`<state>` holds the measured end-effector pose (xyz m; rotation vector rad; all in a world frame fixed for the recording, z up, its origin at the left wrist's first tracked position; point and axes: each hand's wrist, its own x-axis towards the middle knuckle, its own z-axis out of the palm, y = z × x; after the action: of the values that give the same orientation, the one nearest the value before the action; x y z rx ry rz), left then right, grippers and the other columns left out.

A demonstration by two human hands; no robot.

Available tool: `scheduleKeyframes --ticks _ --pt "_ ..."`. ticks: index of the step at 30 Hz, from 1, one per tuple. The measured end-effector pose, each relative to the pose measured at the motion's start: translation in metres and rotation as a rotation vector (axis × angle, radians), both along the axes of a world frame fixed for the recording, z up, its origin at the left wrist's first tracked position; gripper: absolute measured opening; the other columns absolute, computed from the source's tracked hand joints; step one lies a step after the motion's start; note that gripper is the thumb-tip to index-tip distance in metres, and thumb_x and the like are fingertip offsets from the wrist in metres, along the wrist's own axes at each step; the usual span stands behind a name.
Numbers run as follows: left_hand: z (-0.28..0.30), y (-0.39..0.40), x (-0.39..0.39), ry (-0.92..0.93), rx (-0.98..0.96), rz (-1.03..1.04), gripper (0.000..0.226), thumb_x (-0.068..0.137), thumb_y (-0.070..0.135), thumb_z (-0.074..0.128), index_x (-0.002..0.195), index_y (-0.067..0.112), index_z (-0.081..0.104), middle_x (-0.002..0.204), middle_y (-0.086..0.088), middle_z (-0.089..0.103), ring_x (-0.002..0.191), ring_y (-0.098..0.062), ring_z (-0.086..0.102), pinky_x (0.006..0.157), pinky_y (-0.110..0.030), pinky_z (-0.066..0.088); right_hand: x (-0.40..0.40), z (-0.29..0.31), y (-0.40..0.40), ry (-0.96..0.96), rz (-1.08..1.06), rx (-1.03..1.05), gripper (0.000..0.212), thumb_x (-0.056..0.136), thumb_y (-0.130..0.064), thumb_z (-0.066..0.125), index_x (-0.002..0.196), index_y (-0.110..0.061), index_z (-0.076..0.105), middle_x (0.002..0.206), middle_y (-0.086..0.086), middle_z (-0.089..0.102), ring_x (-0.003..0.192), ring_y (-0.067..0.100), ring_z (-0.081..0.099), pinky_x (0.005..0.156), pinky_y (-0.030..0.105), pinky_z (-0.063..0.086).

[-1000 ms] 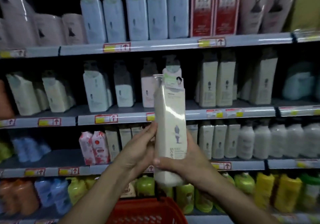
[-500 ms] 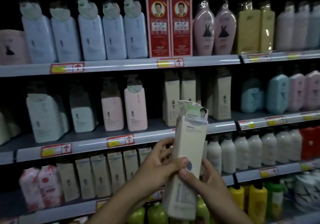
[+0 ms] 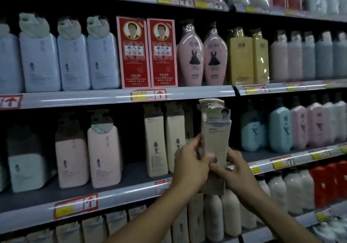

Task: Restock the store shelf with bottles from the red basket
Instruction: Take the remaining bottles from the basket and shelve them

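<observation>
A tall cream bottle (image 3: 216,135) with a plastic-wrapped pump top is held upright in front of the middle shelf (image 3: 120,190). My left hand (image 3: 189,165) grips its left side and my right hand (image 3: 232,171) grips its lower right side. The bottle stands just right of two matching cream bottles (image 3: 163,139) on that shelf. The red basket is out of view.
Pink bottles (image 3: 90,154) stand left on the middle shelf, blue and pink ones (image 3: 279,128) to the right. Above are pale blue bottles (image 3: 71,59), red boxes (image 3: 146,53) and pink bottles (image 3: 202,55). White bottles (image 3: 221,216) fill the shelf below.
Both hands have carried the bottle up and to the right, from in front of the lower shelves to the middle shelf beside the matching cream bottles. The red basket has dropped out of view.
</observation>
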<state>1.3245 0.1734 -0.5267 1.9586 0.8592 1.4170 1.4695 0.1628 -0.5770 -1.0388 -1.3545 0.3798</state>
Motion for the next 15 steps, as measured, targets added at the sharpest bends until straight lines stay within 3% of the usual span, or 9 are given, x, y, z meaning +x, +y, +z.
scheduleKeyframes --ticks 3,6,11,15 --pt "0.011 0.018 0.02 -0.054 0.02 0.076 0.059 0.086 0.01 0.072 0.138 0.034 0.056 0.103 0.029 0.063 0.097 0.006 0.065 0.081 -0.012 0.054 0.015 0.011 0.035 -0.009 -0.015 0.042 0.051 0.085 -0.012 0.077 0.128 -0.036 0.063 0.126 -0.003 0.058 0.113 0.006 0.063 0.092 0.028 0.054" --pt "0.012 0.036 0.033 -0.097 0.064 0.133 0.052 0.087 0.007 0.07 0.131 0.033 0.062 0.085 0.035 0.055 0.078 0.026 0.055 0.064 0.002 0.044 0.022 0.018 0.063 -0.011 -0.009 0.079 0.048 0.086 -0.003 0.074 0.12 -0.036 0.063 0.126 0.0 0.061 0.112 0.008 0.065 0.09 0.031 0.056" --pt "0.002 0.064 0.042 -0.165 0.092 0.239 0.048 0.088 0.013 0.072 0.13 0.032 0.061 0.095 0.027 0.062 0.09 0.012 0.063 0.079 -0.009 0.052 0.022 0.024 0.09 -0.117 0.004 0.168 0.048 0.09 0.003 0.067 0.132 -0.02 0.058 0.125 -0.004 0.068 0.11 -0.001 0.066 0.09 0.015 0.053" --pt "-0.005 0.076 0.046 -0.133 0.124 0.295 0.049 0.088 0.018 0.071 0.129 0.038 0.056 0.101 0.025 0.063 0.093 0.009 0.063 0.083 -0.014 0.053 0.026 0.021 0.101 -0.147 0.017 0.191 0.051 0.091 0.007 0.064 0.135 -0.016 0.055 0.118 -0.019 0.069 0.113 0.0 0.066 0.092 0.015 0.051"
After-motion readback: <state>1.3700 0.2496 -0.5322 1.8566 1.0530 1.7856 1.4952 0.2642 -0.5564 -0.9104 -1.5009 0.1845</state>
